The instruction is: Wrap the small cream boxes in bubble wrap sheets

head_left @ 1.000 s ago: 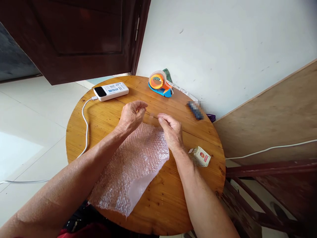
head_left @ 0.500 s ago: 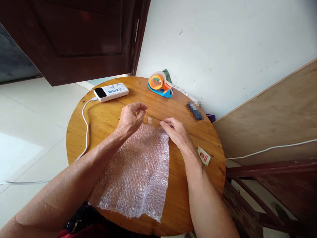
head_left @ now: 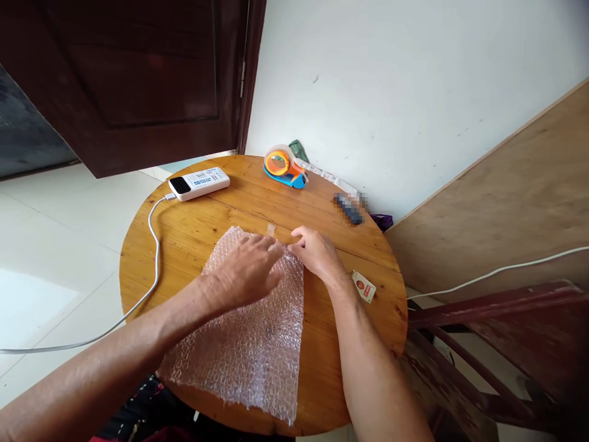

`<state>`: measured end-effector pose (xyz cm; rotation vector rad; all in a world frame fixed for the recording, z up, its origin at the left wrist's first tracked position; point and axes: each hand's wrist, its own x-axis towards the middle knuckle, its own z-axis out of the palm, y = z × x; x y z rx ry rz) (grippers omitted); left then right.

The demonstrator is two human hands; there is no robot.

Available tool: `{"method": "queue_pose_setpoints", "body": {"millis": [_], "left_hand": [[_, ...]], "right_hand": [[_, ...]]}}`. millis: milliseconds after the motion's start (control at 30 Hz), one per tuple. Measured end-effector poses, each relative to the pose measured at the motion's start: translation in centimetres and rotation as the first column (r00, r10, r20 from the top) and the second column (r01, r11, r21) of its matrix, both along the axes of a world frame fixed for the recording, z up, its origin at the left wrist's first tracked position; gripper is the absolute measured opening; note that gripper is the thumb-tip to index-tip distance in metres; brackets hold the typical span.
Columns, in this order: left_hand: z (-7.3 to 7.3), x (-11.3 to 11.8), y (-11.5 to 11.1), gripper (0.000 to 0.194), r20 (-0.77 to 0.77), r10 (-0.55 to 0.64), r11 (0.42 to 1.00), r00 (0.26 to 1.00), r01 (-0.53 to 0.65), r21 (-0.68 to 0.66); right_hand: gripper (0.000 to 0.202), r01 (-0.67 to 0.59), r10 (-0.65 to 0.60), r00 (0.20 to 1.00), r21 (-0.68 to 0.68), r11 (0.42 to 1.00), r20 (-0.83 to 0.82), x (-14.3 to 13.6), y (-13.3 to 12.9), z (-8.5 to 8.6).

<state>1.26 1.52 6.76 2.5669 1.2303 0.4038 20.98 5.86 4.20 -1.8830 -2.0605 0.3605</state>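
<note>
A sheet of clear bubble wrap [head_left: 257, 350] lies on the round wooden table [head_left: 170, 245], its near edge by my body. Over its upper part is my left hand [head_left: 253, 267], palm down, fingers apart and holding nothing. My right hand [head_left: 315, 248] is at the sheet's far right corner, thumb and fingertips pinched at the edge of the wrap. Just beyond the far edge, a small piece of clear tape [head_left: 271, 229] sits on the wood between the two hands.
At the back stands an orange and blue tape dispenser [head_left: 285, 167]. A white power bank [head_left: 200, 184] with a white cable [head_left: 157, 245] is at the back left. To the right are a small card box [head_left: 364, 286] and a blurred dark object [head_left: 348, 207].
My left hand has moved down toward me and spread flat over the wrap, uncovering its far left corner. My right hand has shifted slightly left, and the whole view has turned a little.
</note>
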Motion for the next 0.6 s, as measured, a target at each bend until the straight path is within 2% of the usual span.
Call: {"method": "queue_pose_setpoints", "body": {"millis": [133,233,300,400,500,600], "left_hand": [[-2.7,0.3,-2.1,0.056,-0.093,-0.072,0.997,0.993,0.07,-0.033],[-3.9,0.5,-2.7,0.07,-0.106,-0.051,0.998,0.993,0.046,-0.051],[-4.0,0.7,-2.9,0.074,-0.105,-0.036,0.997,0.994,0.029,-0.064],[-3.7,1.0,-3.0,0.078,-0.092,-0.038,0.998,0.995,0.033,-0.061],[-3.3,0.7,-2.6,0.077,-0.059,-0.069,0.997,0.996,0.068,-0.029],[-3.0,-0.3,-1.6,0.062,-0.043,-0.027,1.0,0.999,0.028,0.013]], "right_hand": [[0.019,0.003,-0.035,0.99,0.232,0.973,0.133,-0.5,-0.4,0.7],[0.017,-0.079,0.042,0.99,0.287,0.955,0.135,-1.3,-1.1,1.6],[0.016,-0.189,0.158,0.976,0.225,0.956,0.149,-1.9,-1.6,2.0],[0.019,-0.313,0.3,0.931,0.035,0.949,0.21,-2.4,-2.2,2.2],[0.021,-0.339,0.351,0.913,-0.092,0.936,0.206,-2.3,-2.3,2.1],[0.02,-0.365,0.384,0.906,-0.131,0.922,0.18,-1.8,-2.3,2.1]]}}
